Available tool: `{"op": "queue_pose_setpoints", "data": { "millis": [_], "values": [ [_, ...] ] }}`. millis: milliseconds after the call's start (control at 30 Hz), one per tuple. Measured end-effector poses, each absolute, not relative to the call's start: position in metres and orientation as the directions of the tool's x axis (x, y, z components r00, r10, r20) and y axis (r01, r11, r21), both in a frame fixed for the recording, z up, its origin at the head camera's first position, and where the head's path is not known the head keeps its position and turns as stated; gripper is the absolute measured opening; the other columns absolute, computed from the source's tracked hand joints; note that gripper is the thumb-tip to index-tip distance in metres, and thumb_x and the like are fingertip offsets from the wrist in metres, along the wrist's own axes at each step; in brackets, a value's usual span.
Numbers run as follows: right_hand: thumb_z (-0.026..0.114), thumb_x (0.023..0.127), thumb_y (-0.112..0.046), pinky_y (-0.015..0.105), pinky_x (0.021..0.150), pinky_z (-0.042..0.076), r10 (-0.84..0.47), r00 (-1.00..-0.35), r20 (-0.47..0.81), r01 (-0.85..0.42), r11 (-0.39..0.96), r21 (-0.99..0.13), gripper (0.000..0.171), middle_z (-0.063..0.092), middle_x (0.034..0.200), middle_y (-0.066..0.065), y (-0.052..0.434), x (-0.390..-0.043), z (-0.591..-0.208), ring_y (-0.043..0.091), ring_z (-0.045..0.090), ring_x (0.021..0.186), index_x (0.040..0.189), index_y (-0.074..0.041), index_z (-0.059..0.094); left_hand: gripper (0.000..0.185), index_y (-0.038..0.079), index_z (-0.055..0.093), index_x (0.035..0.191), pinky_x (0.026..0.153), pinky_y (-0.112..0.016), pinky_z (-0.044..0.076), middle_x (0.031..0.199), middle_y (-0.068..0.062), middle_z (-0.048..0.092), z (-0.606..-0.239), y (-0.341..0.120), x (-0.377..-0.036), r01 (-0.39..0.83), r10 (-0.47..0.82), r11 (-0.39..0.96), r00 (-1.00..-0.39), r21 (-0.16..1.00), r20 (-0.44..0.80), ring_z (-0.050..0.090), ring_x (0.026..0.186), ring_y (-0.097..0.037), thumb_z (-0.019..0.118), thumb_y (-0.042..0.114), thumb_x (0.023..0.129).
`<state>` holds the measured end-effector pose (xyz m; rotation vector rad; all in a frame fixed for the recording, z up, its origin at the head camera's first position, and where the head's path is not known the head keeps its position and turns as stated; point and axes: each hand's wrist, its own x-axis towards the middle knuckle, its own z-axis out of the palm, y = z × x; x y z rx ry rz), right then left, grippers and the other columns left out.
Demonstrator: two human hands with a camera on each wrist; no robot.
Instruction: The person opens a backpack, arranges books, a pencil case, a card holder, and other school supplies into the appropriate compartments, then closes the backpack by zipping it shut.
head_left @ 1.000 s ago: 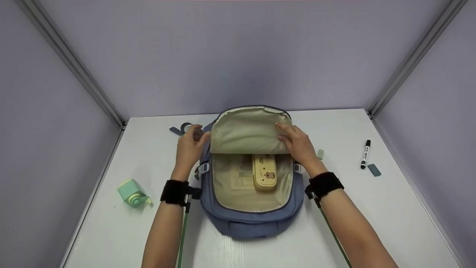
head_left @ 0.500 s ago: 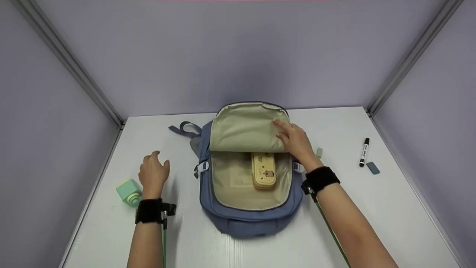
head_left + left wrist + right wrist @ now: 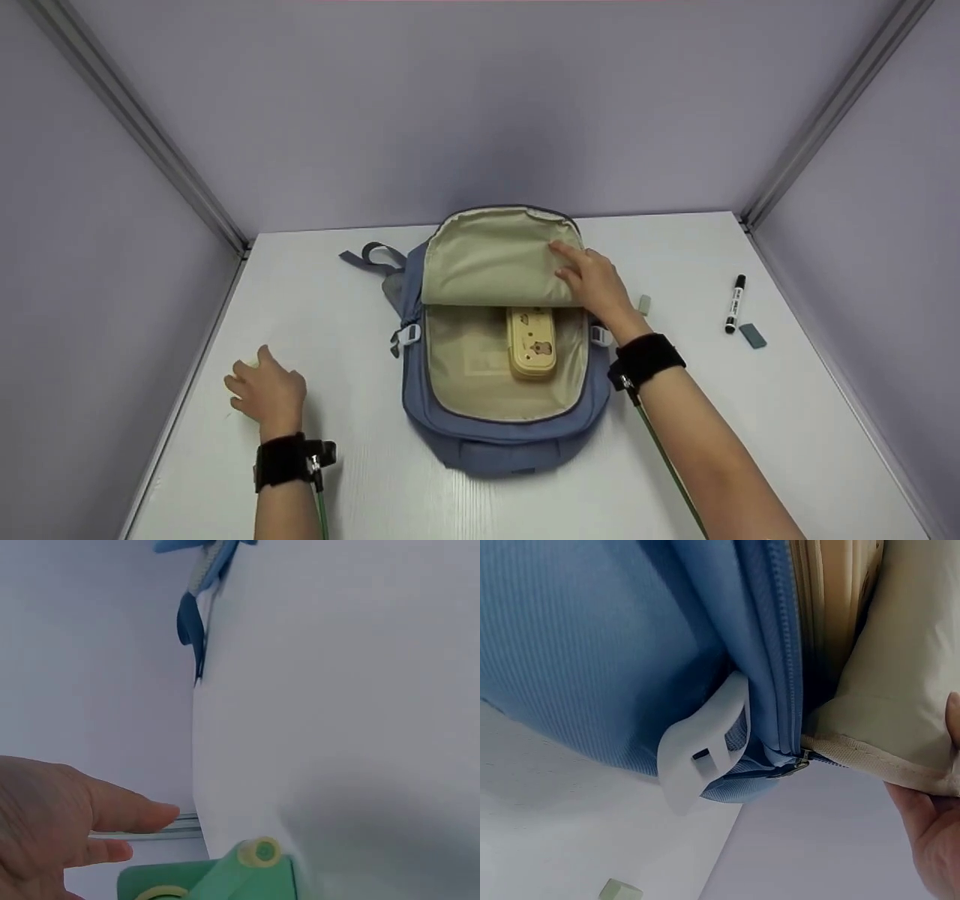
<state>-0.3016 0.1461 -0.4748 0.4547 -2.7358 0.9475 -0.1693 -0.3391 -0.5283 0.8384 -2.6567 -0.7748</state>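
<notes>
The backpack [image 3: 502, 420] lies flat on the white table [image 3: 750, 450], its long axis running away from me, top toward the far wall. My right hand [image 3: 596, 285] pinches the beige flap [image 3: 487, 262] and holds it up; I think I should keep it high, so the mouth stays wide. Inside lies the yellow case [image 3: 532, 341], lengthwise too. My left hand [image 3: 266, 391] covers the green tape dispenser [image 3: 217, 881] at the table's left edge, fingers relaxed; whether they touch it, I cannot say surely.
</notes>
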Motion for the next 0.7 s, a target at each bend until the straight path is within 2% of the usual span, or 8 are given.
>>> {"op": "queue_pose_setpoints", "data": {
  "millis": [67,167,300,433,600,700],
  "values": [
    [0.067,0.094,-0.024,0.045,0.076,0.049,-0.226,-0.929,0.294,-0.360,0.742,-0.565,0.049,0.063,0.100,0.017,0.146,-0.301,-0.476,0.030,0.058,0.081,0.142,-0.026,0.054,0.056,-0.009,0.040,0.140,0.092,-0.072,0.033,0.138,-0.045,0.022,-0.531,-0.342,-0.167,-0.460,-0.609,0.668,-0.790,0.585,0.074,0.020,0.130,-0.061,0.056,-0.004,0.087],
    [0.067,0.094,-0.023,0.047,0.080,0.049,-0.236,-0.923,0.305,-0.375,0.735,-0.565,0.050,0.064,0.105,0.019,0.146,-0.301,-0.478,0.031,0.060,0.086,0.142,-0.025,0.054,0.061,-0.012,0.033,0.142,0.086,-0.067,0.041,0.134,-0.046,0.021,-0.532,-0.345,-0.163,-0.446,-0.637,0.617,-0.767,0.648,0.078,0.033,0.120,-0.060,0.056,-0.004,0.087],
    [0.068,0.094,-0.021,0.048,0.082,0.049,-0.246,-0.913,0.325,-0.396,0.723,-0.566,0.050,0.065,0.109,0.019,0.147,-0.301,-0.478,0.032,0.061,0.088,0.141,-0.024,0.055,0.066,-0.019,0.027,0.141,0.083,-0.065,0.045,0.127,-0.047,0.029,-0.528,-0.349,-0.159,-0.466,-0.658,0.569,-0.752,0.677,0.036,0.046,0.104,-0.062,0.060,0.007,0.090],
    [0.068,0.094,-0.019,0.047,0.081,0.049,-0.255,-0.907,0.336,-0.409,0.723,-0.557,0.050,0.065,0.112,0.018,0.147,-0.301,-0.480,0.030,0.061,0.088,0.142,-0.022,0.055,0.062,-0.019,0.032,0.138,0.077,-0.068,0.046,0.120,-0.047,0.039,-0.524,-0.351,-0.157,-0.509,-0.657,0.589,-0.754,0.627,0.005,0.052,0.095,-0.065,0.057,0.015,0.093],
    [0.068,0.094,-0.020,0.046,0.081,0.049,-0.252,-0.905,0.342,-0.410,0.728,-0.549,0.049,0.065,0.112,0.017,0.148,-0.301,-0.481,0.030,0.060,0.088,0.141,-0.022,0.055,0.053,-0.012,0.042,0.137,0.073,-0.071,0.046,0.115,-0.043,0.048,-0.524,-0.348,-0.158,-0.491,-0.653,0.622,-0.756,0.610,0.056,0.054,0.094,-0.064,0.059,0.010,0.091],
    [0.068,0.093,-0.021,0.045,0.081,0.049,-0.245,-0.909,0.337,-0.402,0.728,-0.555,0.049,0.065,0.110,0.017,0.147,-0.300,-0.482,0.030,0.060,0.086,0.141,-0.023,0.056,0.051,-0.007,0.046,0.137,0.073,-0.071,0.045,0.118,-0.041,0.049,-0.525,-0.341,-0.161,-0.453,-0.632,0.652,-0.768,0.608,0.105,0.055,0.096,-0.063,0.061,0.008,0.091]
  ]
}}
